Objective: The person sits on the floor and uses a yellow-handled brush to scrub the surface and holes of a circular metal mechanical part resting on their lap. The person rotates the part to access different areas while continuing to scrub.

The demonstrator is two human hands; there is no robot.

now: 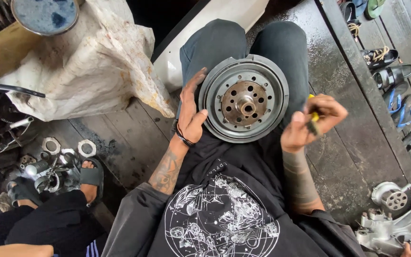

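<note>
Head view: one round metal hub (pixel 244 99) rests on the person's lap, between the knees. The left hand (pixel 191 110) lies flat against its rim, fingers spread. The right hand (pixel 312 121) is curled around a small yellow-handled tool (pixel 313 117) (partly hidden). Two grey castings (pixel 396 216) lie on the plank floor (pixel 124 138).

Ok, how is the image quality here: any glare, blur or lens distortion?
Head view: soft even daylight, no hard shadows; the metal disc is sharp; the right hand looks slightly motion-blurred; the wet floorboards show sheen; wide-angle bending at the edges.
</note>
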